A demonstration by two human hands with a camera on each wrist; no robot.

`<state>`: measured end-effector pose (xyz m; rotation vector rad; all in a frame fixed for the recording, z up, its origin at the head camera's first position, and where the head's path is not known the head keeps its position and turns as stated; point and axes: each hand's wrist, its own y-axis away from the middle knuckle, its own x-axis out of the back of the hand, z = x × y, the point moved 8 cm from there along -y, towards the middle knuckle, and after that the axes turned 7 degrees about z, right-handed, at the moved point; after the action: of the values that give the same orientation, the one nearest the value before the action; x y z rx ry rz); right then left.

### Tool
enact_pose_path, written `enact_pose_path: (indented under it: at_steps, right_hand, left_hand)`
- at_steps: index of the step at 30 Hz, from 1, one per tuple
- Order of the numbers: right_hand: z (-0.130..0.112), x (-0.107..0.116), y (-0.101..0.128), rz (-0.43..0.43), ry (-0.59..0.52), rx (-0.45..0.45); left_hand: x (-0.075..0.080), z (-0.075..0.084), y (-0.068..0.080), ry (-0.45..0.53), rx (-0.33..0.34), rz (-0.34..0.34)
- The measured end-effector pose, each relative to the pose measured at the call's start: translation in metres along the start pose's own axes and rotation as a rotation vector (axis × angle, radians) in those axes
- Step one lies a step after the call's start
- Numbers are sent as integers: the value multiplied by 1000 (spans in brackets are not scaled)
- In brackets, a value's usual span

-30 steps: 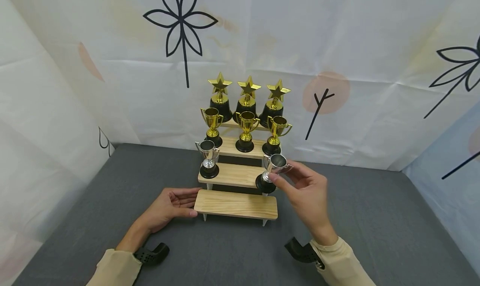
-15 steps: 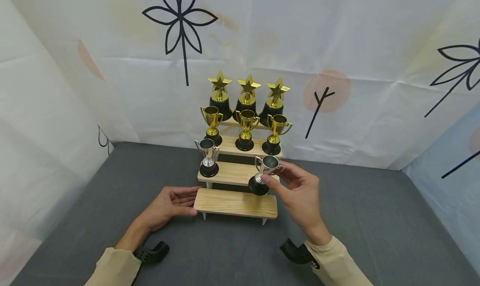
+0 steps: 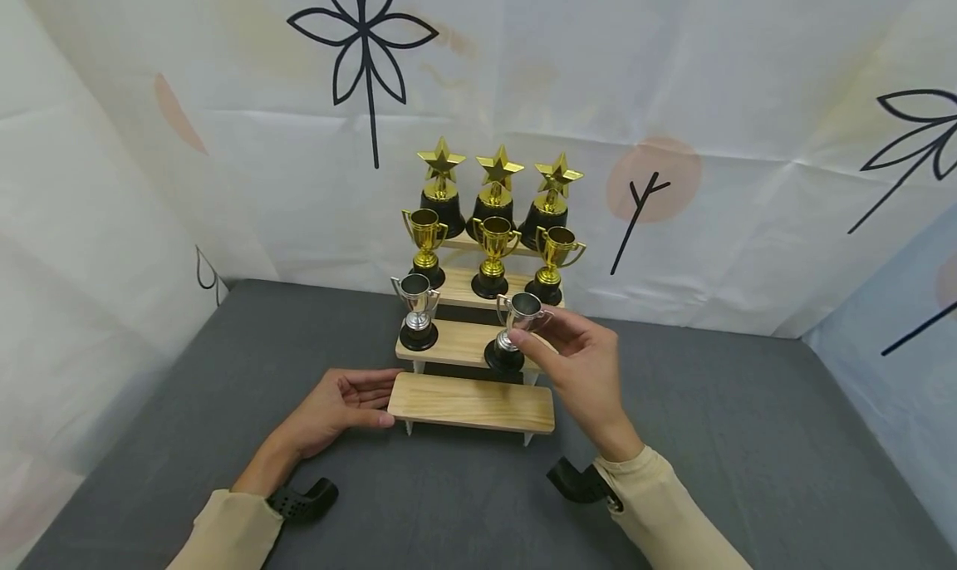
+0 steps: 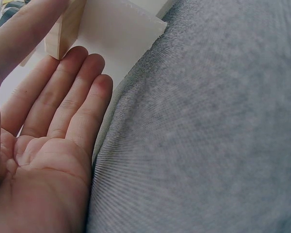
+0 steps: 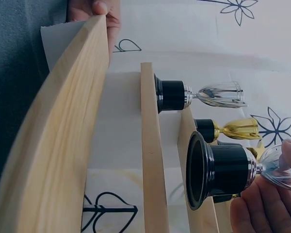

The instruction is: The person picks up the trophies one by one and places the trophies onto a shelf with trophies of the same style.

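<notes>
My right hand holds a silver trophy cup with a black base, thumb in front and fingers behind. The cup leans a little, over the right part of the second-lowest tier of a stepped wooden stand. In the right wrist view the underside of its black base shows, apart from the tier. My left hand lies at the left end of the lowest tier, thumb and fingers extended. In the left wrist view, straight fingers touch the board's edge. Another silver cup stands upright on the second-lowest tier's left end.
Three gold cups, the middle one among them, stand on the tier above. Three gold star trophies, including the middle one, fill the top tier. The stand sits on a dark grey cloth, before a white patterned backdrop.
My right hand has carried the silver cup leftward, from beside the second-lowest tier's right end to over that tier. My left hand stays at the stand.
</notes>
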<state>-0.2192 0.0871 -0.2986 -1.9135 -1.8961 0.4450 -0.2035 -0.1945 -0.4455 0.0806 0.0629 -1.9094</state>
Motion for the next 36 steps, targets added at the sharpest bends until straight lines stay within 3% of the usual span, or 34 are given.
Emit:
enact_pose_path:
  at_steps: [17, 36]
  right_hand:
    - [9, -24, -21, -35, 19, -34]
    - [16, -32, -18, -59, -12, 11]
  left_hand:
    - [-1, 1, 1, -2, -2, -3]
    - [-1, 1, 0, -13, -3, 6]
